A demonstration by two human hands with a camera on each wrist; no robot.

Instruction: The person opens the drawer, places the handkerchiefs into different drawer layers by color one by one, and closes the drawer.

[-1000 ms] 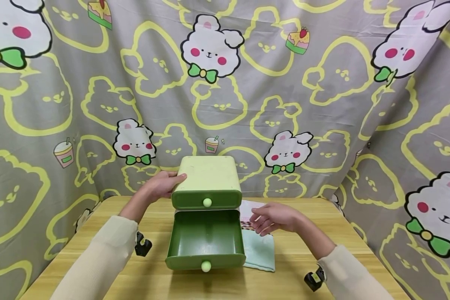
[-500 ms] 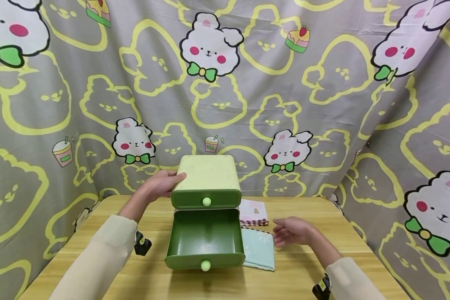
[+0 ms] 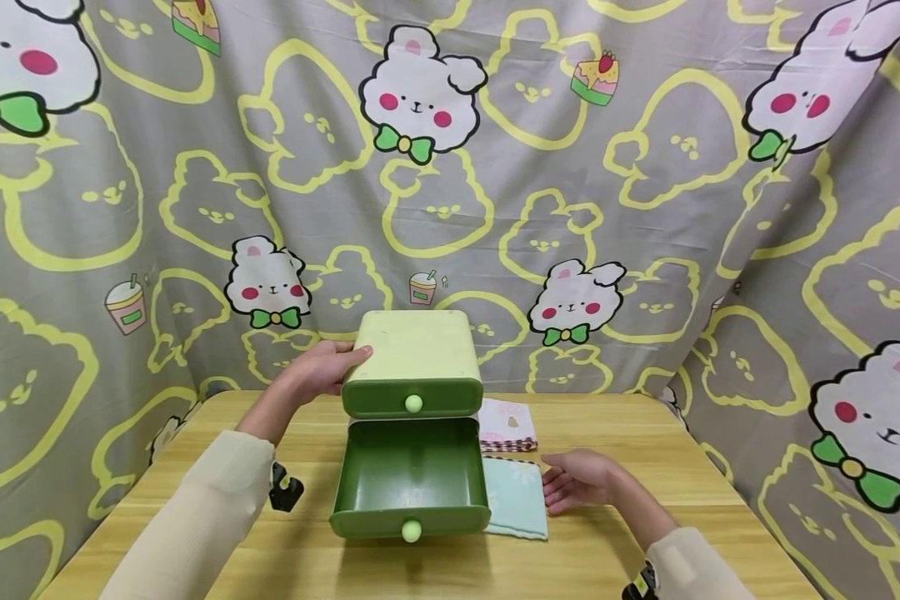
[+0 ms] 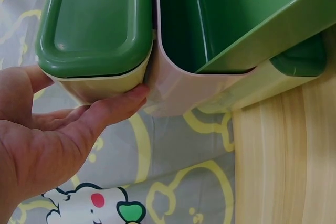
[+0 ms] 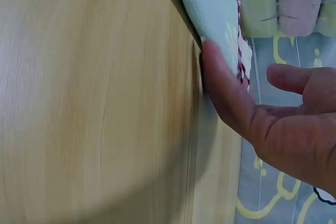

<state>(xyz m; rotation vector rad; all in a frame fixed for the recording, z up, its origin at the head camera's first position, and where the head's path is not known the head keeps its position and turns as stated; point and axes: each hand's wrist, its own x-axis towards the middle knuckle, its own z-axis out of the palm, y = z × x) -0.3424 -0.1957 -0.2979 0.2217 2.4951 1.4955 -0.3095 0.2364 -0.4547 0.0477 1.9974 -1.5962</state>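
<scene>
A small drawer unit (image 3: 420, 342) stands mid-table, its top tier pale yellow-green and its drawer fronts green with round knobs. The upper drawer (image 3: 375, 402) is closed; the lower drawer (image 3: 411, 471) is pulled out and holds nothing. My left hand (image 3: 318, 371) grips the unit's upper left side, thumb over the top and fingers along the side wall. To the right lies a folded mint towel (image 3: 517, 500), and behind it a folded white towel (image 3: 506, 421) with checked trim. Relaxed fingers of my right hand (image 3: 581, 481) touch the mint towel's right edge, the thumb apart from it.
The wooden table (image 3: 615, 542) runs back to a patterned grey curtain (image 3: 487, 200), which surrounds it on the back and sides. In the left wrist view, a pink middle tier (image 4: 173, 90) and a lowest tier (image 4: 236, 93) show under the top one.
My right hand has drawn back from above the towels to the right, then come forward and left to the mint towel's edge. The left hand and drawer unit stay put.
</scene>
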